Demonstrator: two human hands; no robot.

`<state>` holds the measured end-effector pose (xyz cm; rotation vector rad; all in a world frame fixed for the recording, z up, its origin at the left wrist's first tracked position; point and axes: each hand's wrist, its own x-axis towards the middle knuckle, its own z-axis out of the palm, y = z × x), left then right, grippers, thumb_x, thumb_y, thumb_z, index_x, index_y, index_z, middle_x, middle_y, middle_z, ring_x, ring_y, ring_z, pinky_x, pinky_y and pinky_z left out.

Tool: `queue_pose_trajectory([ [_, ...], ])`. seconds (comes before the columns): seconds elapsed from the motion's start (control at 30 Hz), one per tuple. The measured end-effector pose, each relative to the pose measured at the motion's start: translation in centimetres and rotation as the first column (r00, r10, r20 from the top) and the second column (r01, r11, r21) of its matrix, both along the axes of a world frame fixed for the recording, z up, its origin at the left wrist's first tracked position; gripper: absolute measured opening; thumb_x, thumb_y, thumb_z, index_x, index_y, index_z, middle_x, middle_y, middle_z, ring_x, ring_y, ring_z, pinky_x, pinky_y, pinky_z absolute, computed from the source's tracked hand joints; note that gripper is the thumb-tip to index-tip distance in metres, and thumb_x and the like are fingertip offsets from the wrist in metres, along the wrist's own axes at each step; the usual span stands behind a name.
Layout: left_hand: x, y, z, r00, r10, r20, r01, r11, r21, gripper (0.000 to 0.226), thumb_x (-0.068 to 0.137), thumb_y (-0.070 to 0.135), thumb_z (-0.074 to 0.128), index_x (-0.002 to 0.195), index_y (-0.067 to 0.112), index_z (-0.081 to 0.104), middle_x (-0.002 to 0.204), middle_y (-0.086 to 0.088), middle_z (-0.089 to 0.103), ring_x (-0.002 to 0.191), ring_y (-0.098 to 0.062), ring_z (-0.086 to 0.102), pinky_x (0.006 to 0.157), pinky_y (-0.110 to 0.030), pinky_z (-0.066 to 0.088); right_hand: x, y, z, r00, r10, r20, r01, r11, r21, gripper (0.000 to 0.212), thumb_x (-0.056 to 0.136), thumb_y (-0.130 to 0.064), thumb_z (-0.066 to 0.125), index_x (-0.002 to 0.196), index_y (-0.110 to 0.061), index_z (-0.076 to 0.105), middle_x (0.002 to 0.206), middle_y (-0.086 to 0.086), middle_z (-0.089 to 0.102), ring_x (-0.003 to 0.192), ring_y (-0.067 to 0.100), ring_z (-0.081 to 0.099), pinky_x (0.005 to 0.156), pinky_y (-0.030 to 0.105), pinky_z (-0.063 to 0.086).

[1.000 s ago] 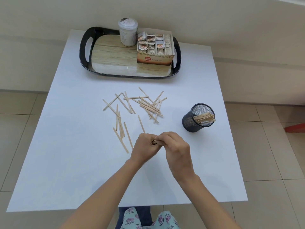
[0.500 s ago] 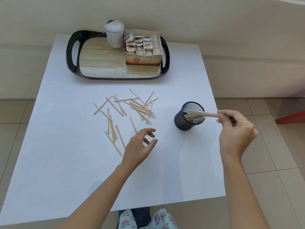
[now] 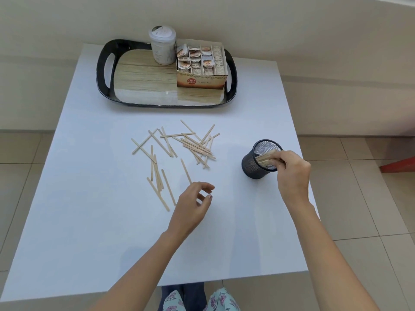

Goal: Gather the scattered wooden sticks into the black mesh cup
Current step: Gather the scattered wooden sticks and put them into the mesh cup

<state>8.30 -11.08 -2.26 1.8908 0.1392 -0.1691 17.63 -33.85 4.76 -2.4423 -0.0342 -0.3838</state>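
The right hand [image 3: 292, 169] pinches wooden sticks [image 3: 266, 158] inside the black mesh cup [image 3: 253, 168], near the table [image 3: 89, 221] edge. Left of the cup, the left hand [image 3: 190, 205] hovers, loosely curled and empty.

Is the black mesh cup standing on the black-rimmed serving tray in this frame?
No, the black mesh cup stands on the white table, well apart from the black-rimmed serving tray at the far edge.

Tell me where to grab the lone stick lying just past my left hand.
Pinch the lone stick at its near end, from above with the left hand: it lies flat, apart from the other sticks, that end nearest the hand.
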Motion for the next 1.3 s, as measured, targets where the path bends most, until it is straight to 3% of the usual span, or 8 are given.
queue_pose_trajectory([
  [0.17,0.1,0.1,-0.1,1.0,0.003,0.008,-0.003,1.0,0.004,0.021,0.092,0.016,0.054,0.105,0.031,0.062,0.105,0.021,0.061,0.091,0.0,0.059,0.07,-0.008,0.043,0.3,-0.1,-0.8,0.996,0.076,-0.051,-0.083,0.984,-0.155,0.025,0.076,0.012,0.067,0.086,-0.009,0.074,0.086,0.002,0.072,0.087,0.022,0.056,0.072,0.008,0.035],
  [0.33,0.1,0.2,-0.2,1.0,-0.003,0.011,0.003,1.0,0.016,0.022,0.093,0.016,0.053,0.105,0.032,0.062,0.106,0.021,0.061,0.091,-0.001,0.059,0.071,-0.008,0.044,0.5,-0.3,-0.7,0.999,0.033,-0.029,-0.041,0.935,-0.353,0.01,0.081,-0.002,0.071,0.08,-0.011,0.075,0.087,0.003,0.07,0.091,0.031,0.054,0.073,0.027,0.018],
  [0.47,0.1,0.3,-0.2,1.0,0.002,0.017,-0.002,1.0,0.022,0.024,0.093,0.014,0.052,0.105,0.032,0.063,0.106,0.02,0.061,0.091,-0.001,0.059,0.071,-0.009,0.043,1.4,-0.2,0.1,0.997,0.062,0.043,-0.038,0.901,-0.432,0.026,0.085,0.004,0.06,0.089,-0.019,0.071,0.091,-0.006,0.068,0.093,0.026,0.054,0.073,0.028,0.017],
  [0.57,0.0,0.2,-0.2,1.0,0.001,0.013,-0.001,1.0,0.022,0.026,0.093,0.011,0.051,0.105,0.031,0.063,0.106,0.02,0.061,0.09,-0.002,0.059,0.072,-0.009,0.043,3.0,-0.1,0.3,0.983,0.154,-0.104,-0.186,0.783,-0.594,0.044,0.075,0.012,0.061,0.1,-0.023,0.068,0.1,-0.011,0.068,0.103,0.024,0.051,0.075,0.029,0.013],
  [0.7,-0.1,0.2,-0.1,1.0,0.003,0.008,-0.003,1.0,0.022,0.028,0.093,0.009,0.049,0.104,0.03,0.063,0.106,0.021,0.061,0.089,-0.005,0.06,0.073,-0.01,0.044,4.6,0.2,0.3,0.943,0.142,-0.302,-0.324,0.599,-0.732,0.035,0.086,0.0,0.056,0.105,-0.029,0.064,0.102,-0.014,0.066,0.105,0.022,0.041,0.073,0.033,0.013],
  [0.8,-0.2,0.3,0.0,1.0,0.006,-0.008,-0.006,1.0,0.014,0.03,0.094,0.008,0.047,0.103,0.032,0.063,0.106,0.022,0.06,0.089,-0.004,0.062,0.075,-0.012,0.046,5.0,0.4,0.2,0.92,0.051,-0.389,-0.361,0.503,-0.785,0.022,0.091,-0.01,0.05,0.09,-0.027,0.064,0.093,-0.013,0.065,0.101,0.023,0.035,0.07,0.034,0.012],
  [0.97,-0.3,0.7,-0.1,0.999,0.034,-0.018,-0.034,0.999,0.009,0.033,0.093,0.006,0.047,0.101,0.034,0.063,0.104,0.023,0.061,0.087,-0.005,0.063,0.074,-0.014,0.047,5.0,1.0,1.0,0.902,-0.054,-0.429,-0.371,0.409,-0.833,0.028,0.093,-0.024,0.049,0.071,-0.02,0.066,0.077,-0.007,0.064,0.103,0.025,0.033,0.074,0.037,0.014],
  [1.3,-0.5,0.7,0.1,0.999,0.049,-0.021,-0.049,0.999,-0.002,0.035,0.093,0.002,0.045,0.101,0.03,0.065,0.103,0.021,0.062,0.092,-0.002,0.062,0.074,-0.011,0.044,5.0,1.3,1.3,0.824,-0.142,-0.548,-0.438,0.455,-0.776,0.036,0.099,-0.038,0.041,0.075,-0.019,0.059,0.073,0.001,0.054,0.11,0.027,0.032,0.09,0.042,0.022],
])
